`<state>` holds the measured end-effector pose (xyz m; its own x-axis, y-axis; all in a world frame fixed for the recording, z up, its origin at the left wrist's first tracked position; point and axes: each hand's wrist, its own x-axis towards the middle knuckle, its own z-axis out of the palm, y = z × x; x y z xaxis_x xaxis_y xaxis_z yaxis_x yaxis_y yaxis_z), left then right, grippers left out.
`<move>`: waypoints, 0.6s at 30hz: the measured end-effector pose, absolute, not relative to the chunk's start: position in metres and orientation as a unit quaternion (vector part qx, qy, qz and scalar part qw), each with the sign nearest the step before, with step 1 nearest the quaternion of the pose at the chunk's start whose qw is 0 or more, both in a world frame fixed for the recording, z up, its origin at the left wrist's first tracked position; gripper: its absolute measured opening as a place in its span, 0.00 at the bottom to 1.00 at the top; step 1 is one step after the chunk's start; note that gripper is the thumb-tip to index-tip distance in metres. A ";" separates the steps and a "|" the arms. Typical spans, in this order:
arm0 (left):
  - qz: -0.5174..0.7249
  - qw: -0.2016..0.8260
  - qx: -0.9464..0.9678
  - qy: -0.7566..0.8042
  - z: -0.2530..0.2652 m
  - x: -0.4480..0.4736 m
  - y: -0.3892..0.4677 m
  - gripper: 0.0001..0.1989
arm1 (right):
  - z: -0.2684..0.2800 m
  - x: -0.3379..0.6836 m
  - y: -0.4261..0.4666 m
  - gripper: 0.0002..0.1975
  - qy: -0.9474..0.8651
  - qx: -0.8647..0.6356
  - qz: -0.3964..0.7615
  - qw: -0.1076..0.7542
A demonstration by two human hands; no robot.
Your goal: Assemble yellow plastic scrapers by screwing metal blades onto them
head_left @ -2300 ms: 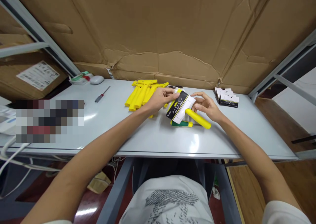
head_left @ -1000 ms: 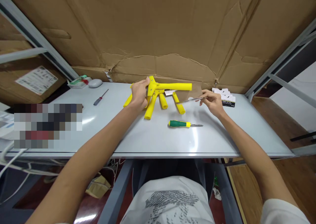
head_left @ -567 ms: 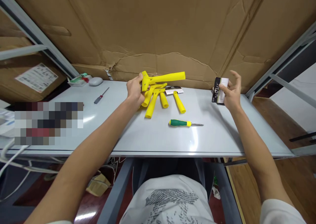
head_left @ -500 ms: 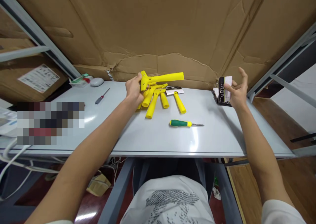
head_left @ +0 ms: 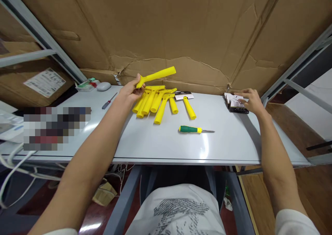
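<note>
My left hand (head_left: 131,89) grips the head end of a yellow plastic scraper (head_left: 160,74), raised above the desk with its handle pointing right. Below and right of that hand lies a pile of similar yellow scrapers (head_left: 153,102), partly overlapping. One yellow scraper (head_left: 190,108) lies apart on the right. At the far right, my right hand (head_left: 251,100) reaches over a small black box (head_left: 239,109) of upright white cards or packets. Its thumb and finger appear to pinch one white packet (head_left: 234,103); the fingertips partly cover it.
A green-and-yellow screwdriver (head_left: 194,129) lies in front of the pile, and a smaller screwdriver (head_left: 109,101) lies left. A grey mouse (head_left: 103,86) and a clear tray (head_left: 87,86) stand at the back left. Large cardboard (head_left: 166,27) walls off the desk's rear.
My left hand has moved left and slightly up with the scraper, uncovering more of the pile. My right hand has turned lower over the box, and the front black packet no longer stands tall.
</note>
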<state>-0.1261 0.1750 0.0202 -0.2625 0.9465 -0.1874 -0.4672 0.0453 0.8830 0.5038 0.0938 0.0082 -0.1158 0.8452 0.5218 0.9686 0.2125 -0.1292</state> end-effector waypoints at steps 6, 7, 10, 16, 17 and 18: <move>0.652 0.557 0.293 0.423 0.028 -0.119 0.162 0.07 | 0.008 0.514 0.094 0.24 -0.658 -0.658 -0.127 0.342; 0.657 0.553 0.300 0.415 0.029 -0.119 0.161 0.07 | 0.008 0.514 0.094 0.24 -0.651 -0.661 -0.125 0.352; 0.685 0.527 0.311 0.396 0.034 -0.123 0.158 0.06 | 0.006 0.511 0.096 0.23 -0.645 -0.660 -0.107 0.370; 0.655 0.533 0.358 0.400 0.038 -0.136 0.162 0.15 | 0.002 0.499 0.096 0.17 -0.660 -0.644 -0.082 0.378; 0.640 0.534 0.368 0.412 0.036 -0.137 0.165 0.17 | 0.003 0.496 0.095 0.17 -0.664 -0.640 -0.084 0.378; 0.628 0.530 0.382 0.424 0.032 -0.137 0.167 0.19 | 0.004 0.493 0.094 0.17 -0.668 -0.634 -0.087 0.380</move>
<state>-0.1373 0.1675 0.0315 -0.1472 0.9886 0.0308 -0.3416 -0.0800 0.9364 0.4926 0.0938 0.0045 0.0922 0.7809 0.6178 0.9134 0.1807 -0.3647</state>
